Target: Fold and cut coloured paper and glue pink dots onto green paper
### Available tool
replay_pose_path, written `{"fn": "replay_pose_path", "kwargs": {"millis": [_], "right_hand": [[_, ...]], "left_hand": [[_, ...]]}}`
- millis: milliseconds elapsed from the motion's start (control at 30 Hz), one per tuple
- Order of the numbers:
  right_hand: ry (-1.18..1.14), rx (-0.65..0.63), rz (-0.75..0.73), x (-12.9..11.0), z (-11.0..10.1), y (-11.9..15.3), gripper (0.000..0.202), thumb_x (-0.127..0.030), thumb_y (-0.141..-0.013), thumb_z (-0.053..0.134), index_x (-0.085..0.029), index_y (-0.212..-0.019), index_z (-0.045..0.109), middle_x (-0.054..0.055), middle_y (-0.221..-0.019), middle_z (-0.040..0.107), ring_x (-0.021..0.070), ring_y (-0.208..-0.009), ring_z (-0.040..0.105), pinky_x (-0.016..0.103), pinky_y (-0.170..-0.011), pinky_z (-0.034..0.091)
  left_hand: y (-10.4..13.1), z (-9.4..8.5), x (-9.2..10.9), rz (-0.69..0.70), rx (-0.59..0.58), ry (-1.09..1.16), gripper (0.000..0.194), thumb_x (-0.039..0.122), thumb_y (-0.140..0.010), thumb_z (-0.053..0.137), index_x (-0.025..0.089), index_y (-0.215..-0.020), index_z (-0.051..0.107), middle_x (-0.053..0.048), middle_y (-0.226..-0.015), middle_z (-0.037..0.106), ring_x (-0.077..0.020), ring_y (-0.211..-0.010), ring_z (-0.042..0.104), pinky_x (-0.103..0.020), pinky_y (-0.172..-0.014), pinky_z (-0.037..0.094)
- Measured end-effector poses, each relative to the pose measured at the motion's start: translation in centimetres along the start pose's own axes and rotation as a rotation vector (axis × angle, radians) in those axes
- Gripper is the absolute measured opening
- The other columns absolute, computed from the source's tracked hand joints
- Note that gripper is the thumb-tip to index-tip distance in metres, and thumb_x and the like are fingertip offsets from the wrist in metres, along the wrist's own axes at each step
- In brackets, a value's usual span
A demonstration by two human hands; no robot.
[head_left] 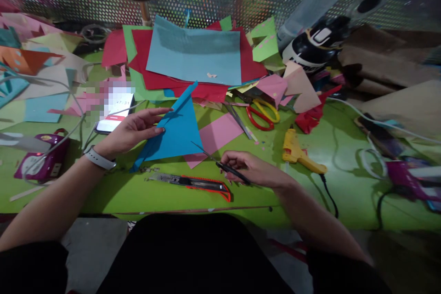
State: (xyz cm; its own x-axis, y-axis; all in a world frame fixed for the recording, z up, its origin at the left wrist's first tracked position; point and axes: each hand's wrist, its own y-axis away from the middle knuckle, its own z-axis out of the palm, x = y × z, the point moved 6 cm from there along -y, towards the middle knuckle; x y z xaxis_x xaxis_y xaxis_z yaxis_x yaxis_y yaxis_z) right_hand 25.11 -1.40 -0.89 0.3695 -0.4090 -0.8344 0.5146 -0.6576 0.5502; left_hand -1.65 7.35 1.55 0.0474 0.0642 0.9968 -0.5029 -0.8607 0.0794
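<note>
My left hand has its thumb and fingers at the left side of a blue sheet of paper. The sheet is folded into a triangle, with a narrow folded strip along its slanted edge. In my right hand are black-handled scissors. Their thin blades point up and left, with the tip close to the blue paper's lower right corner. Pink paper lies partly under the blue sheet. Nearer to me, a box cutter with an orange-red handle lies on the green table.
Behind are stacked coloured sheets and scissors with red and yellow handles. On the right lie a yellow glue gun and its cord. A lit phone, a purple device and loose cables are on the left. A bottle leans behind.
</note>
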Motion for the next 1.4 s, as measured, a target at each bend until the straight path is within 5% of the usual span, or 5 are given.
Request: {"fn": "replay_pose_path", "kwargs": {"millis": [533,1400], "right_hand": [[-0.014,-0.004,0.008,-0.07,-0.06,-0.01,0.046,-0.054,-0.069,0.083,-0.020,-0.082,0.055,-0.003,-0.072,0.057,0.0097,-0.064,0.052,0.023,-0.057,0.038],[-0.024,0.018,0.037,0.36,-0.22,-0.09,0.047,-0.052,-0.065,0.086,-0.020,-0.083,0.058,-0.004,-0.072,0.058,0.0108,-0.066,0.053,0.024,-0.060,0.040]], "left_hand": [[0.03,0.16,-0.03,-0.021,-0.009,0.020,0.049,0.024,-0.088,0.076,0.026,-0.135,0.065,-0.009,-0.135,0.068,-0.0193,-0.112,0.068,-0.023,-0.083,0.058],[0.13,0.23,-0.12,-0.051,0.018,0.028,0.049,0.028,-0.086,0.078,0.025,-0.134,0.066,-0.010,-0.123,0.074,-0.0226,-0.111,0.069,-0.029,-0.087,0.058]]}}
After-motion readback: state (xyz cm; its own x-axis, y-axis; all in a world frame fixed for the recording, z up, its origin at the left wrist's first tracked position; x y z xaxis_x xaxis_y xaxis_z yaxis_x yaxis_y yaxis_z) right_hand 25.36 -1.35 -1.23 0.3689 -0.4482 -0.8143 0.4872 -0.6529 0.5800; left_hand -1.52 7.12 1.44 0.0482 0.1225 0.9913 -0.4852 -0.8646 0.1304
